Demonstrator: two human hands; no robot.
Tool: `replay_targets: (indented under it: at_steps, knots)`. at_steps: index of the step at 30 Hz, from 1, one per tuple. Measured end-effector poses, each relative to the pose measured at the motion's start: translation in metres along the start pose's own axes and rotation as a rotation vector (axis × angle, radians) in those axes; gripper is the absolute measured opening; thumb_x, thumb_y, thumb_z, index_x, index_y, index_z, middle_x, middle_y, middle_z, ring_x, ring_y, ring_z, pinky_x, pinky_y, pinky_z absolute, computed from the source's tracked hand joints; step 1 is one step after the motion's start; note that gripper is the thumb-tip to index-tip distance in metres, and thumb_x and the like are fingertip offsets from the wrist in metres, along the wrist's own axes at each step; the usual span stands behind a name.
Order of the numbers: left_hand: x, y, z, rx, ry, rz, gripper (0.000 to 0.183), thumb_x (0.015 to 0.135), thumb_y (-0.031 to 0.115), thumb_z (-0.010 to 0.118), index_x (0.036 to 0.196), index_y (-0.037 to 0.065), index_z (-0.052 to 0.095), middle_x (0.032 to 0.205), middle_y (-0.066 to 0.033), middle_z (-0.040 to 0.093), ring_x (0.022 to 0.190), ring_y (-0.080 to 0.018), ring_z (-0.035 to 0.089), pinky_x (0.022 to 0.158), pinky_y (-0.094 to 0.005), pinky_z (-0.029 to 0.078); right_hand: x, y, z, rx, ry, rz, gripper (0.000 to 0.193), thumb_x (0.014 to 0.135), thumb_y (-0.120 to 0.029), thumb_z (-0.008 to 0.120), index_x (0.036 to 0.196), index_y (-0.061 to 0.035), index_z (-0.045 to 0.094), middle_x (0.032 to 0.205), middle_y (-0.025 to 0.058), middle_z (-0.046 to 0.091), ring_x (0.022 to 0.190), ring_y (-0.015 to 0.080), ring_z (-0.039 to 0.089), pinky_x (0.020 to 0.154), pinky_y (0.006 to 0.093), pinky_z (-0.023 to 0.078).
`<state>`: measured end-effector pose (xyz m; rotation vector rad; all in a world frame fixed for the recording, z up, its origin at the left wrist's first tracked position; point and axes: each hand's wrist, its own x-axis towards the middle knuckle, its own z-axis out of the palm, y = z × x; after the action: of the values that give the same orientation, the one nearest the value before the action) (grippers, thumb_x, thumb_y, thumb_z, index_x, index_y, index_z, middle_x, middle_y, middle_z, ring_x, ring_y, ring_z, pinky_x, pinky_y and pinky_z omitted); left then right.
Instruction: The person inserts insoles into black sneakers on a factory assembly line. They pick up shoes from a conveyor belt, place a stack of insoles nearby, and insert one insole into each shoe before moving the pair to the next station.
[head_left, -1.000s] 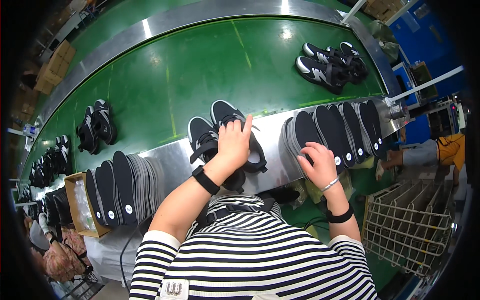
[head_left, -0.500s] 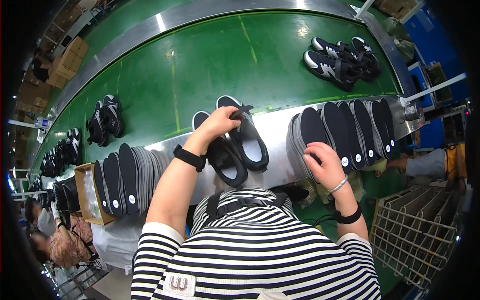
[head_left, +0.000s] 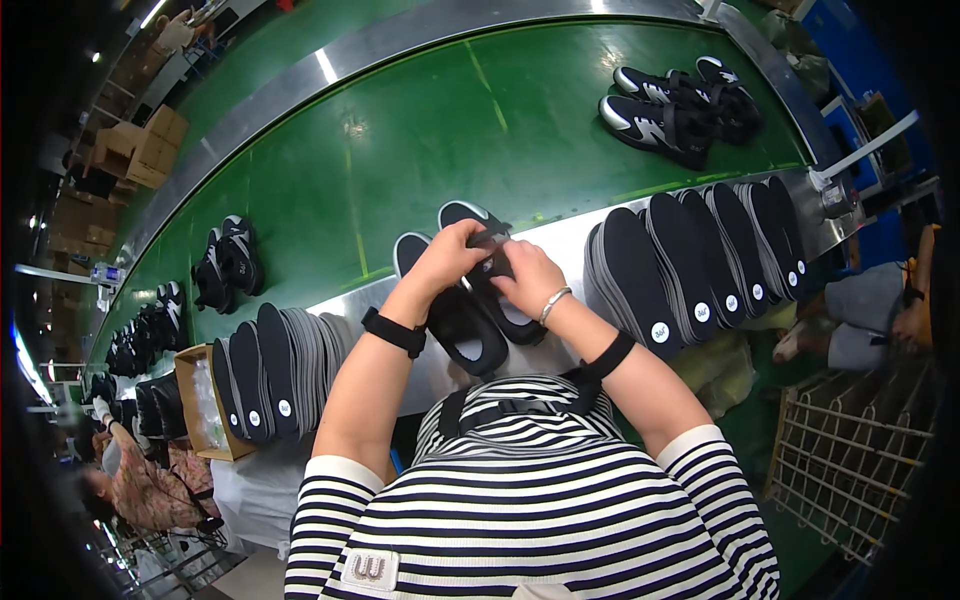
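A pair of black shoes with silver-grey toes stands before me on the metal edge, toes pointing away. My left hand pinches the dark strap across the front of the right shoe. Close against it, my right hand has its thumb and fingers closed round the tongue at that shoe's opening; the fingertips are partly hidden. The left shoe stands beside it, partly covered by my left hand and wrist. Pale lining shows inside both shoes.
Stacks of black-and-grey insoles stand at right and left. A cardboard box is at far left. More black shoes rest on the green belt. A wire cart stands lower right; a person in floral clothing is at left.
My right hand has moved left from beside the right-hand insoles to the right shoe and closed on its tongue. My left hand stays at the strap. The view has shifted slightly.
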<state>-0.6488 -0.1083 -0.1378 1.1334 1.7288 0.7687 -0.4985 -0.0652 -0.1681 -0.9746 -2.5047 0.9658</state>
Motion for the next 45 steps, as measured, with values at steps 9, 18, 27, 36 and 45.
replay_targets:
  at_steps: [9,18,27,36,45]
  knots:
    - [0.012,-0.009,0.000,-0.208,-0.041,-0.103,0.021,0.075,0.013,0.062,0.089,0.000,0.054,0.077,-0.0015,0.054,0.070,-0.0081,0.049,0.061,-0.0210,0.040,0.000,0.003,-0.007,0.170,0.106,-0.014,0.026,0.070,-0.019,0.054,0.093,-0.0082,0.053,0.086,0.0105,0.056,0.084,0.0282,0.054,0.070,0.0367,0.045]
    - [0.011,-0.005,0.002,-0.258,-0.122,-0.034,0.024,0.075,0.008,0.060,0.096,0.000,0.051,0.084,-0.0018,0.054,0.077,-0.0083,0.049,0.066,-0.0204,0.039,0.009,0.025,-0.012,0.193,-0.046,-0.056,0.025,0.069,-0.021,0.062,0.089,-0.0074,0.054,0.087,0.0115,0.056,0.081,0.0301,0.054,0.069,0.0367,0.044]
    - [0.025,-0.005,-0.001,-0.247,-0.164,-0.234,0.034,0.073,0.010,0.061,0.103,0.001,0.049,0.091,-0.0039,0.053,0.082,-0.0104,0.049,0.071,-0.0212,0.039,-0.002,0.015,-0.011,-0.118,0.129,-0.298,0.029,0.070,-0.007,0.052,0.098,-0.0138,0.051,0.097,0.0077,0.053,0.074,0.0281,0.057,0.057,0.0361,0.047]
    - [0.023,-0.002,0.005,-0.144,-0.100,-0.166,0.036,0.071,0.011,0.063,0.102,-0.001,0.050,0.089,-0.0057,0.053,0.079,-0.0111,0.049,0.069,-0.0228,0.041,0.005,0.009,-0.020,-0.241,0.168,-0.490,0.009,0.066,-0.011,0.055,0.074,-0.0102,0.055,0.089,0.0034,0.052,0.081,0.0212,0.051,0.060,0.0333,0.045]
    - [0.020,-0.001,0.036,0.120,-0.143,0.058,0.040,0.068,0.016,0.062,0.102,-0.002,0.052,0.101,-0.0158,0.055,0.096,-0.0235,0.052,0.082,-0.0307,0.040,-0.036,0.007,-0.043,-0.156,-0.025,-0.391,0.004,0.066,-0.011,0.057,0.070,-0.0123,0.056,0.081,0.0004,0.051,0.087,0.0201,0.046,0.078,0.0346,0.030]
